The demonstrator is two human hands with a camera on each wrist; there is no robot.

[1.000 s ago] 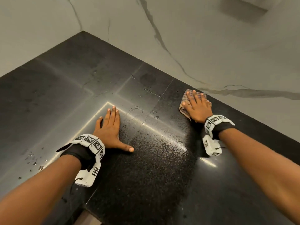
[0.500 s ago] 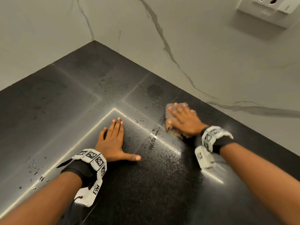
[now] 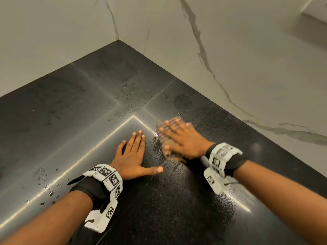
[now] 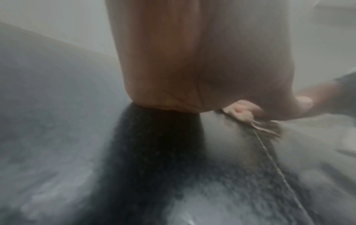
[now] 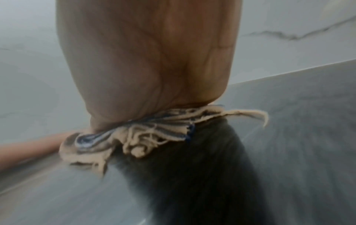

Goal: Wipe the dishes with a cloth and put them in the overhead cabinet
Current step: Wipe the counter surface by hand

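Note:
A beige cloth (image 3: 165,138) with blue stripes lies on the black granite counter (image 3: 177,209). My right hand (image 3: 180,138) presses flat on it with straight, spread fingers. In the right wrist view the cloth (image 5: 134,137) bunches out from under the heel of that hand. My left hand (image 3: 134,154) rests flat on the counter just left of the cloth, fingers straight and thumb stretched toward it. In the left wrist view the cloth (image 4: 242,112) shows beyond my left palm. No dishes and no cabinet are in view.
White marble-look walls (image 3: 247,68) meet in a corner behind the counter. Water droplets (image 3: 44,181) and wet streaks mark the counter at the left and around its seams. A wall fitting (image 3: 316,11) sits at the top right.
My right hand has slid the cloth leftward and nearer along the counter, from beside the wall to right next to my left hand. The left hand has stayed flat in place.

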